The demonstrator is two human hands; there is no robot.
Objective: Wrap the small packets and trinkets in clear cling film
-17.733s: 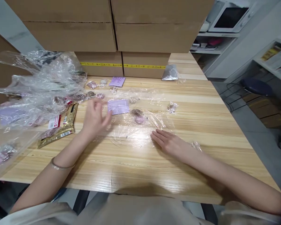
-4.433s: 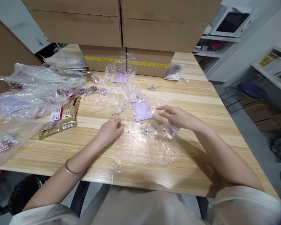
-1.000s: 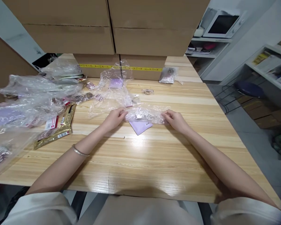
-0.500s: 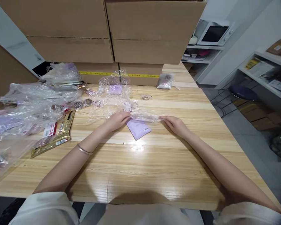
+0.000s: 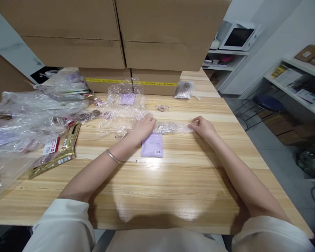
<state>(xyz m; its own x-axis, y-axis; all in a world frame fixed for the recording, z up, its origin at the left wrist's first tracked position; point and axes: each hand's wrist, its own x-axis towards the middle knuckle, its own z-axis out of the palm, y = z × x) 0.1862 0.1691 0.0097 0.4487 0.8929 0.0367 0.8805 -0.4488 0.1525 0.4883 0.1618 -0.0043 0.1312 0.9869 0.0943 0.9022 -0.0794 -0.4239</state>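
Note:
A rolled-up strip of clear plastic film (image 5: 170, 127) stretches across the wooden table (image 5: 173, 182) between my hands. My left hand (image 5: 144, 126) is closed on its left end, and my right hand (image 5: 202, 126) pinches its right end. A small purple card (image 5: 152, 149) with a barcode lies flat just below the roll, close to my left wrist. Small wrapped trinkets show faintly inside the film.
Crumpled clear bags (image 5: 34, 112) and a gold packet (image 5: 59, 152) cover the table's left side. More film with a purple card (image 5: 126, 99) lies behind my hands. Stacked cardboard boxes (image 5: 120, 38) wall the far edge. A small silver bag (image 5: 183, 90) sits at the back right.
Both hands have shifted right and away with the rolled film. The purple card now lies free and square on the table below the roll.

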